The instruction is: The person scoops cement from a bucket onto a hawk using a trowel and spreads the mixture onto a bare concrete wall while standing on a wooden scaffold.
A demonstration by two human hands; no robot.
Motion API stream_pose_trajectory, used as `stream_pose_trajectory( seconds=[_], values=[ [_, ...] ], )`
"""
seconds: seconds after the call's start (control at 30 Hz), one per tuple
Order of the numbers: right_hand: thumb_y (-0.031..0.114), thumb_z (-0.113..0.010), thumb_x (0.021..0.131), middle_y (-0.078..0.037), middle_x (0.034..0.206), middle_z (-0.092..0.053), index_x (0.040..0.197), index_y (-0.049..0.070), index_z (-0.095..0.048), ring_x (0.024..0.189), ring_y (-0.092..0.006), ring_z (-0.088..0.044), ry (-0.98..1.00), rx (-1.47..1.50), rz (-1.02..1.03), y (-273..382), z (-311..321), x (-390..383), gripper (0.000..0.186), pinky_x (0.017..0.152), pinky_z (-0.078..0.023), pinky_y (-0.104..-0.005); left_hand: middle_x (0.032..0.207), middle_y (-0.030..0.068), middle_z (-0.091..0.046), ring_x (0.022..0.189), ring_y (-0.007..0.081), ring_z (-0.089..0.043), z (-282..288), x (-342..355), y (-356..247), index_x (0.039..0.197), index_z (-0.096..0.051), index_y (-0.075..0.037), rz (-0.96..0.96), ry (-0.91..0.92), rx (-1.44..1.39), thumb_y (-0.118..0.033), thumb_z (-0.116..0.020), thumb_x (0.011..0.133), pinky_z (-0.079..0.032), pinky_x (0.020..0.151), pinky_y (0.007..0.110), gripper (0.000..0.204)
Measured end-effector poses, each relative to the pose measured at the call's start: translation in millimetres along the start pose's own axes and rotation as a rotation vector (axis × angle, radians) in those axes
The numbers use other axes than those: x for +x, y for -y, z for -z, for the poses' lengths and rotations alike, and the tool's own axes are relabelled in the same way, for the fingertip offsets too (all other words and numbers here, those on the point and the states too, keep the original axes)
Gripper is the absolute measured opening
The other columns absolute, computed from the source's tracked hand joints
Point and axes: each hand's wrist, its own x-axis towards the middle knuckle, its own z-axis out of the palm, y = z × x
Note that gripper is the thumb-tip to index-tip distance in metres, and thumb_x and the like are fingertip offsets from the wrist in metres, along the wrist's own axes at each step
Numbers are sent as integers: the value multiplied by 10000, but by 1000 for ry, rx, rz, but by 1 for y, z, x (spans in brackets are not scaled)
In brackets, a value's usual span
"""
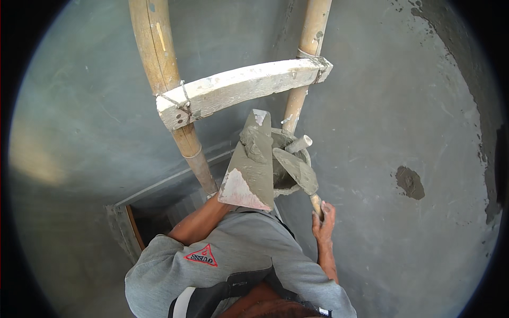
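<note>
My right hand (pixel 325 220) is wrapped round the wooden handle of a trowel (pixel 299 169), whose blade is coated in wet grey mortar. A flat mortar board (pixel 245 188), pale where its near corner is bare, lies left of the trowel. On its far half sits a lump of mortar (pixel 256 144). My left forearm (pixel 196 221) runs under the board, which hides the hand and its fingers. Behind board and trowel is a mortar-caked bucket (pixel 289 188), partly covered by both. A short pale round stub (pixel 299 144) sticks out over the bucket.
In front stands a bamboo ladder with a left pole (pixel 154 47), a right pole (pixel 316 26) and a white wooden rung (pixel 244 85) tied on. Grey plastered wall (pixel 366 132) surrounds it, with a dark wet patch (pixel 410 183) at right. An opening (pixel 151 225) shows lower left.
</note>
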Motion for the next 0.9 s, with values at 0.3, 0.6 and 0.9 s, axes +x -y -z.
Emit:
stream_pose_trajectory(
  seconds=[0.3,0.6,0.9],
  values=[
    [-4,-732,765,-148,1114,-615,1185,88,-666,989,-341,-597,231,-229,50,50,17,84,435,853,-488,-429,1118,124,-664,970,243,-675,-3,3,8,1273,-550,-43,28,-8,-43,-377,-479,1004,-566,843,384,434],
    [148,-722,847,-151,1283,-586,1147,98,-681,1243,-363,-501,196,-168,160,54,-16,114,308,1018,-412,-455,1119,148,-666,967,279,-696,-42,14,40,1275,-534,-41,32,120,92,-381,-403,1022,-587,850,408,444],
    [120,-690,850,-170,1329,-602,1269,62,-624,1216,-366,-576,238,227,58,76,69,84,428,1040,-440,-424,1224,112,-580,1082,215,-624,-155,33,81,1338,-466,-47,-357,329,398,-196,-392,1047,-536,927,362,335]
  ],
)
